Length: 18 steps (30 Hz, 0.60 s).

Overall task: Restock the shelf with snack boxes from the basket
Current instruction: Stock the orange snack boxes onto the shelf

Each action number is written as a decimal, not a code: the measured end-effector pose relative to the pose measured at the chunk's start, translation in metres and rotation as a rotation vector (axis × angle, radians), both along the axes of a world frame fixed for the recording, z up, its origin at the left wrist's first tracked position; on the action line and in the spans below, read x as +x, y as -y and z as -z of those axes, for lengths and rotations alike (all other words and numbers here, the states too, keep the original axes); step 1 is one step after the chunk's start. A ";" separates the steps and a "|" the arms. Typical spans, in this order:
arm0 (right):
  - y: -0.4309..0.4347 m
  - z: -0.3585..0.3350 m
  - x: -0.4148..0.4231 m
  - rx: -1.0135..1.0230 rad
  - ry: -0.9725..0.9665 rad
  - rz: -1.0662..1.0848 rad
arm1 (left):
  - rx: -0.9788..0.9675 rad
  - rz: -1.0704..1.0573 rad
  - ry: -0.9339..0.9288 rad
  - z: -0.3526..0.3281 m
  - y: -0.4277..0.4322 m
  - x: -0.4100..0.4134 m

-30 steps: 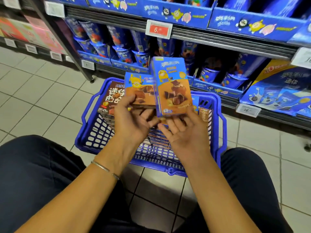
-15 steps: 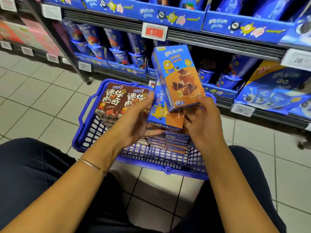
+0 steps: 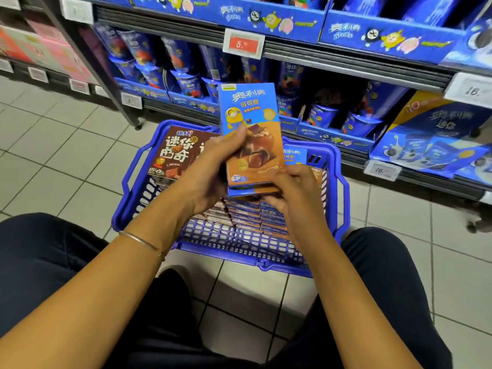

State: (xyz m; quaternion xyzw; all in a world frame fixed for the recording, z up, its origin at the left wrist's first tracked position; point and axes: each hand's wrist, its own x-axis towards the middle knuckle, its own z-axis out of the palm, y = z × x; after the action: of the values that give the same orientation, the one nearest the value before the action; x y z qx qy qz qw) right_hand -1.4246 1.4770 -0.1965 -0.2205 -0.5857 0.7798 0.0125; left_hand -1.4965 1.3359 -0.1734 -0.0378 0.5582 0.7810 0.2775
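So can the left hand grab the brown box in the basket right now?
Probably not yet. The left hand is holding the blue and orange boxes together with the right hand. The brown box stands right beside it in the basket, uncovered, so once free it likely could.

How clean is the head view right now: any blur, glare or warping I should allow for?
Head view: the held snack box is sharp and its print legible, gripped by the left hand and right hand; the shelf and its goods smear into blur toward the right edge; the wide lens stretches the frame corners; light is even, with no strong glare.
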 end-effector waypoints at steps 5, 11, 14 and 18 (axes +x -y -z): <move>-0.006 0.011 0.004 0.092 -0.033 -0.018 | 0.015 -0.092 0.022 0.003 0.015 -0.016; -0.033 0.058 -0.015 0.507 0.292 0.035 | 0.107 -0.181 0.160 0.012 0.034 -0.017; -0.037 0.069 -0.014 0.478 0.358 -0.019 | 0.085 -0.158 0.205 0.018 0.036 -0.015; -0.047 0.060 -0.010 0.441 0.284 0.143 | 0.071 -0.117 0.202 0.021 0.037 -0.015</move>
State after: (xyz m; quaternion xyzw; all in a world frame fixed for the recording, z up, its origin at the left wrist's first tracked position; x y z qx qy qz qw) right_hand -1.4342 1.5239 -0.2566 -0.3606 -0.7202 0.5918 0.0329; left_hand -1.5111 1.2985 -0.1944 -0.1392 0.4961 0.8074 0.2875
